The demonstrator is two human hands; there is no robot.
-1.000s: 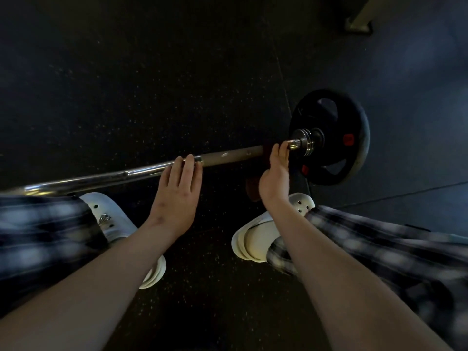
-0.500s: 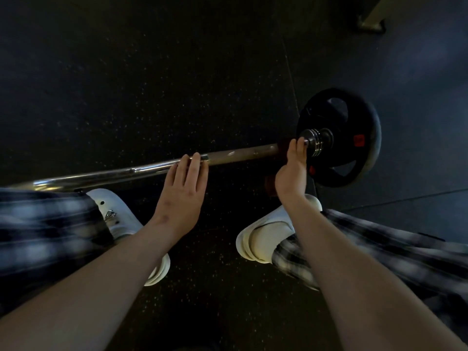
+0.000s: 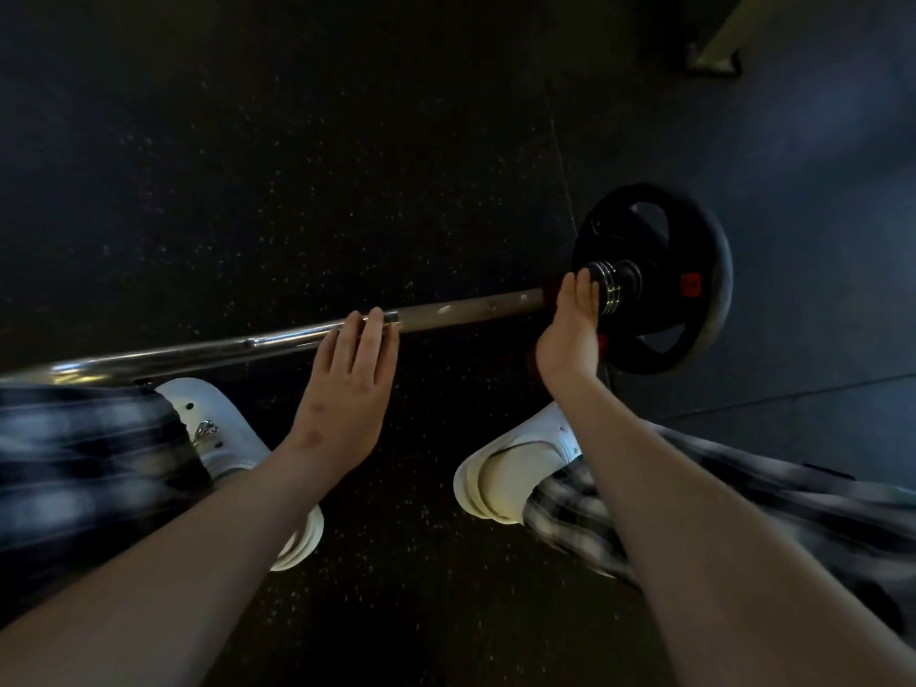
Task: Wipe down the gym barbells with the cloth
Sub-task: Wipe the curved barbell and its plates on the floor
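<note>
Barbell [image 3: 461, 307], long chrome-and-brown steel bar, lies on dark rubber floor [image 3: 347, 141], axis 9-to-3 o'clock, black round plate [image 3: 694, 270] at 3. Both grips flat, fingers straight, holding nothing: left hand [image 3: 347, 379] mid-shaft, right hand [image 3: 570, 329] nearest plate. Cloth unseen.

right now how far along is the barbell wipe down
Done: no wiped stretch can be told on the long chrome barbell bar. In hand: the left hand rests flat on the bar; the right hand presses by the ringed steel collar at the black weight plate. A dark reddish patch beside it may be the cloth, too dim. Left: likely the whole bar.
</note>
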